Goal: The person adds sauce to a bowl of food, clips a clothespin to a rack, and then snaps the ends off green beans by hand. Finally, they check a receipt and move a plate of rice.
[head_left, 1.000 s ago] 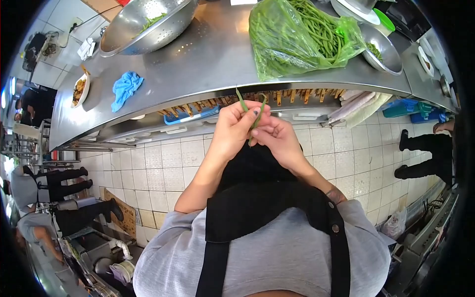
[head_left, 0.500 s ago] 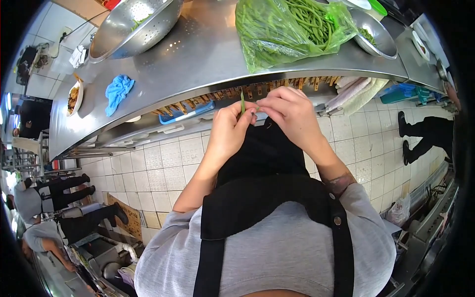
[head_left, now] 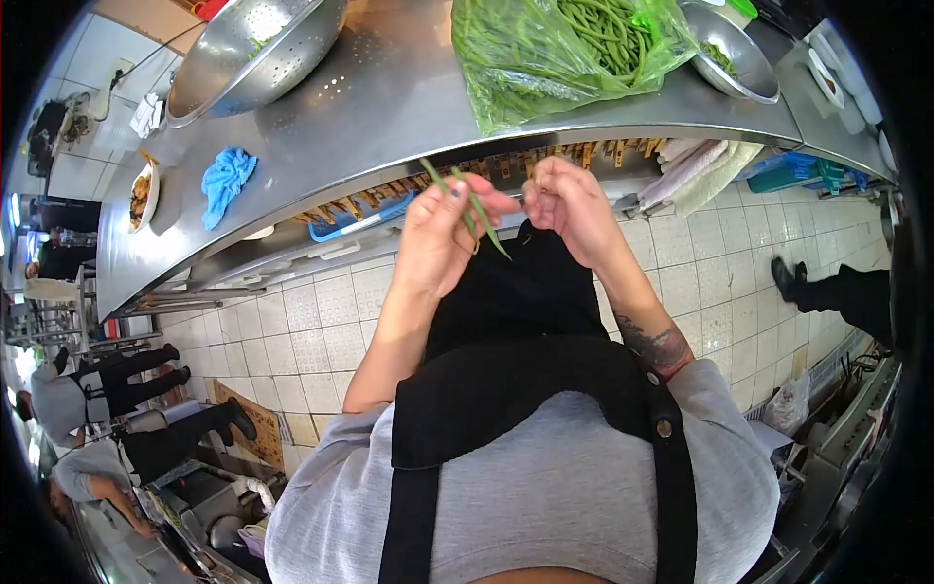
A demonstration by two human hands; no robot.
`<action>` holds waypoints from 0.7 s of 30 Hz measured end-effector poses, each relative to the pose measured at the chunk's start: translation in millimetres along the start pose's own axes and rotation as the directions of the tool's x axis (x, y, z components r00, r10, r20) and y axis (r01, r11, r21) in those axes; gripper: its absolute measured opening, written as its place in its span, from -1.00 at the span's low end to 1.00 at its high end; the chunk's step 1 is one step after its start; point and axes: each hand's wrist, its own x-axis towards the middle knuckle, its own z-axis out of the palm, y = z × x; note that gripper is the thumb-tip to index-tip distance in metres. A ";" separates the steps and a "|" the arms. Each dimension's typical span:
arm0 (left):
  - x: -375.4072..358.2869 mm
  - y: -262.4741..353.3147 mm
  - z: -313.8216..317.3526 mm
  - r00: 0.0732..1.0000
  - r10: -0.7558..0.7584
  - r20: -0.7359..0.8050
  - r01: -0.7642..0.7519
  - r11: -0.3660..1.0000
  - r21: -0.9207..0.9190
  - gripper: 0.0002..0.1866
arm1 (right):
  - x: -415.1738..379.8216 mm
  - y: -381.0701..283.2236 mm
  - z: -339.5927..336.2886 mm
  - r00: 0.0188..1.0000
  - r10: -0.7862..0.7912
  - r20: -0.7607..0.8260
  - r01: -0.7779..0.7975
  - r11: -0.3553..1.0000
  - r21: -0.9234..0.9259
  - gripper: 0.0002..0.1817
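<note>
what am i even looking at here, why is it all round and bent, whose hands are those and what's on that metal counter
The picture comes from a camera worn on a person's head, looking down past their grey shirt and black apron. Its very wide lens bends the edges, so the straight steel counter looks curved. Both hands belong to that person. The left hand pinches a couple of thin green beans. The right hand is curled next to it, just apart from the beans; whether it holds anything is unclear. On the counter lie a green plastic bag of beans, a metal colander, a blue cloth and a steel bowl. Other people stand at the left and right edges.
</note>
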 end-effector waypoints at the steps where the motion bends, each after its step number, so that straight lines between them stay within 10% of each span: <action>1: 0.1 3.0 -3.2 0.998 0.047 -0.029 -0.049 0.997 -0.064 -0.76 | -1.5 1.7 -0.5 1.000 0.005 0.005 -0.005 1.000 0.001 -0.87; 5: -2.1 4.9 -1.1 0.967 0.195 -0.162 -0.165 0.969 0.182 -0.77 | -16.8 1.0 17.4 0.974 0.223 0.041 -0.215 0.966 -0.144 -0.83; 12: -5.4 -8.8 4.6 0.915 0.380 -0.136 -0.325 0.893 0.312 -0.76 | -12.1 15.8 25.0 0.997 0.014 0.078 0.026 0.872 -0.489 -0.83; 17: -8.4 -23.0 12.8 0.909 0.386 -0.157 -0.352 0.913 0.205 -0.81 | 4.6 19.1 13.0 0.975 -0.216 -0.050 0.173 0.885 -0.431 -0.85; 21: -7.5 -43.6 16.2 0.916 0.336 -0.218 -0.354 0.934 -0.046 -0.82 | 15.2 31.4 9.4 0.978 -0.131 -0.162 0.129 0.991 -0.023 -0.86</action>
